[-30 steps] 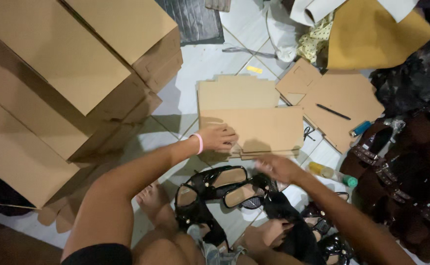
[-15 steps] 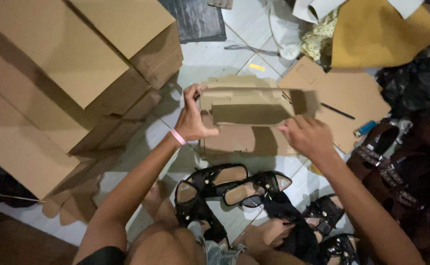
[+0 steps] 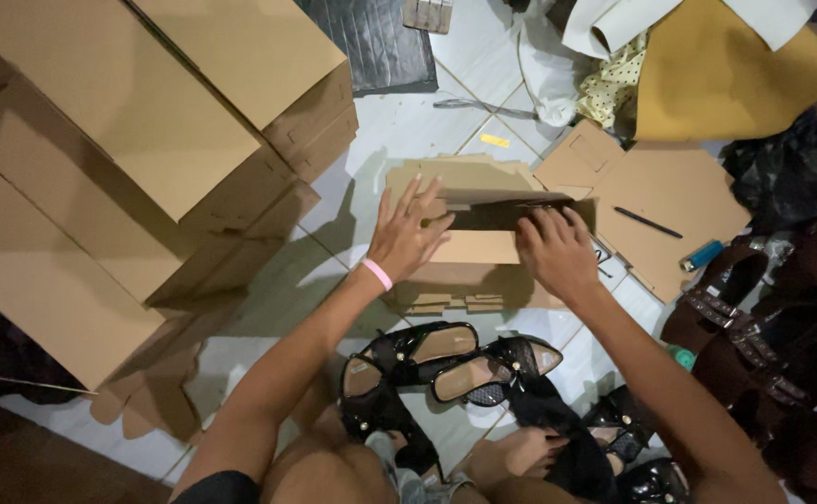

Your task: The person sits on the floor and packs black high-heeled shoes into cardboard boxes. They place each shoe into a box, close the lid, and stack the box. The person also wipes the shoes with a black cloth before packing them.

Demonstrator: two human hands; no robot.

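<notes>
A stack of flat cartons [image 3: 128,159] fills the left of the tiled floor [image 3: 399,131], leaning in overlapping layers, all shut or folded flat, so nothing shows inside them. At upper right a yellow sheet [image 3: 735,84] lies over white fabric [image 3: 604,28], and below it a flat cardboard blank [image 3: 679,196] carries a black pen [image 3: 648,222] with a blue lighter [image 3: 701,255] at its edge. Dark brown strapped sandals [image 3: 763,336] pile along the right edge. In the middle, on a low pile of flat blanks [image 3: 455,294], sits the box [image 3: 483,219] being folded: its near wall stands up, the inside is dark, and I cannot tell whether anything lies in it. The left hand [image 3: 406,233], with a pink band [image 3: 377,273] on the wrist, lies spread with an open grip, fingers flat on the box's left end. The right hand [image 3: 558,252] presses on the box's right part with fingers curled over the top edge; its grip is loose, not closed round anything. Nearer the person, black sandals [image 3: 446,359] with tan insoles lie on the floor, just beside the blanks.
</notes>
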